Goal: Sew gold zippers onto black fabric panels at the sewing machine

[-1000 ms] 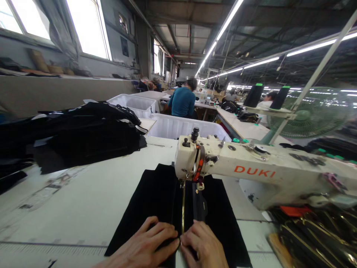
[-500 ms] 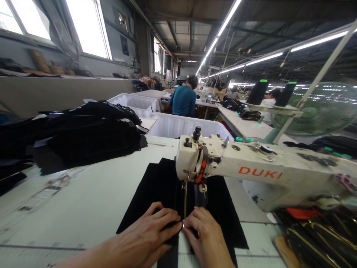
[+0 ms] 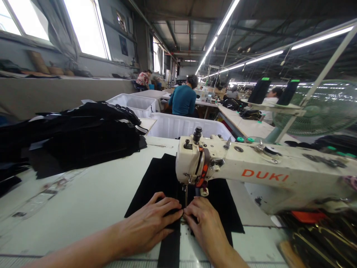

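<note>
L hand (image 3: 152,225) lies flat on the black cloth (image 3: 164,173), palm down, fingers spread & pointing at the needle. Grip is wide, nothing clasped, just pressing. R hand (image 3: 208,227) sits just beside it, also flat, grip loose, fingertips on the cloth right in front of the presser foot (image 3: 186,190); index tips of both hands nearly touch. Thin line btw the fingertips is prob. a zip, too small to be sure. The cloth is spread on the counter (image 3: 83,201) & runs under the head of the sewing machine (image 3: 251,173), marked DUKI. A black strip (image 3: 169,249) runs from under the hands to the near edge. Far L on the counter: pile of dark fabric (image 3: 83,130). Behind the machine: white bins (image 3: 178,126), a person in a teal top (image 3: 183,99) seated w/ back turned. Green fan (image 3: 318,109) at R.
</note>
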Demonstrator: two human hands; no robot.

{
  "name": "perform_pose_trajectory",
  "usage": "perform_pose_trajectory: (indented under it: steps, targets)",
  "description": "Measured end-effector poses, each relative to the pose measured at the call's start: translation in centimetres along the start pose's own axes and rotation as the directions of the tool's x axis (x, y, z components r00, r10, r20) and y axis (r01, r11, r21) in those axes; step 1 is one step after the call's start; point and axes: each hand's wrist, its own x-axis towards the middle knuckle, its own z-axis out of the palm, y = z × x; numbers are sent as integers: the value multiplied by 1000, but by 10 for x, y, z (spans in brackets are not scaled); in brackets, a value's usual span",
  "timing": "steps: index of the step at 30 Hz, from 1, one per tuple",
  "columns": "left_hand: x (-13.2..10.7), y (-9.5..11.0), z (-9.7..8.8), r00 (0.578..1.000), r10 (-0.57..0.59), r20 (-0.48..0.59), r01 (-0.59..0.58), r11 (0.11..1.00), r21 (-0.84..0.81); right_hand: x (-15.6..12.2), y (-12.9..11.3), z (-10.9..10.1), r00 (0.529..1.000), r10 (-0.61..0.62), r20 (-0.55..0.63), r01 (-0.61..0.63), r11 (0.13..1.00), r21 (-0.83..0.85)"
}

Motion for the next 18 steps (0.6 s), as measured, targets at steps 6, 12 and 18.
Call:
perform_pose_trajectory:
  steps: [6, 12, 18]
  targets:
    - [7, -17, 1, 1000, 10, 13, -10, 1000, 12, 11, 8, 3, 999, 44, 25, -44, 999, 1]
    - [17, -24, 3, 998, 32, -60, -32, 999, 1, 21, 18, 5, 997, 75, 33, -75, 997, 2]
    - [27, -25, 15, 991, -27, -134, 23, 999, -31, 23, 22, 4, 991, 133, -7, -133, 990, 50]
